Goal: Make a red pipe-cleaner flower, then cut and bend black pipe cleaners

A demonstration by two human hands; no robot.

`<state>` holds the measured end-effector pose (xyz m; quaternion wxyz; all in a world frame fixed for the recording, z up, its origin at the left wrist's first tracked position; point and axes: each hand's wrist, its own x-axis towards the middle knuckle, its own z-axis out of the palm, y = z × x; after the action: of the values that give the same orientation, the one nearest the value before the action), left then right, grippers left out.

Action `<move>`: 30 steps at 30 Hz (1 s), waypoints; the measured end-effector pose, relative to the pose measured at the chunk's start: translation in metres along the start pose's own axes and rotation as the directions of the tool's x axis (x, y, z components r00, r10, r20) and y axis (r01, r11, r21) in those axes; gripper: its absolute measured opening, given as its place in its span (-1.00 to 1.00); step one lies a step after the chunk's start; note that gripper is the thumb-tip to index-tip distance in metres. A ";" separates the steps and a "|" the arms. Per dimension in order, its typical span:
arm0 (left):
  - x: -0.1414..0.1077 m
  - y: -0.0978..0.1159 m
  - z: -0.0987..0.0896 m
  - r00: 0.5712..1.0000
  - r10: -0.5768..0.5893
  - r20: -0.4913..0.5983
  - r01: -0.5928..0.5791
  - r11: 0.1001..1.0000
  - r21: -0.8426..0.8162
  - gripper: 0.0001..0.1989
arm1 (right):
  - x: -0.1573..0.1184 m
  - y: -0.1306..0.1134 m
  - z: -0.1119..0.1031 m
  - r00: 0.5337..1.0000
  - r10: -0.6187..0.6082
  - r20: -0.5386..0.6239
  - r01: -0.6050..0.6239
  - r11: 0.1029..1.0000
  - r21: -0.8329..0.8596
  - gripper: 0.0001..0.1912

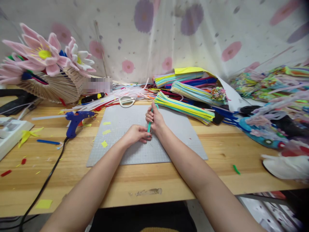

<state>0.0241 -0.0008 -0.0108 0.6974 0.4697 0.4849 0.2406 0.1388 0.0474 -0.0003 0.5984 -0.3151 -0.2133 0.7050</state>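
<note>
Over the grey cutting mat [154, 151], both hands hold a green pipe cleaner [149, 127] upright. My right hand [155, 119] is closed around its upper part, and the bent top end shows above the fingers. Lower down, my left hand [140, 134] pinches the bottom part between thumb and fingers. The two hands are close together, the right one higher. Small yellow pieces [106, 132] lie on the mat's left side. Just behind my right hand rests a bundle of yellow and green pipe cleaners [184, 108].
A blue glue gun [73, 124] with a black cord stands left of the mat. White-handled scissors [126, 101] lie behind it. Pink fuzzy flowers [44, 53] fill the back left. More pipe cleaner bundles [193, 91] lie behind; a white power strip [11, 135] sits far left.
</note>
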 end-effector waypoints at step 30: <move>-0.012 0.001 -0.023 0.976 -0.053 0.213 0.137 0.906 -0.401 -0.90 | 0.013 -0.009 -0.035 0.876 0.181 0.448 -0.238 0.968 0.074 -0.77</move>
<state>-0.0018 -0.0006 -0.0068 0.8364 0.3086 0.3739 0.2559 0.1681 0.0589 -0.0216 0.4740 -0.1313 -0.2614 0.8305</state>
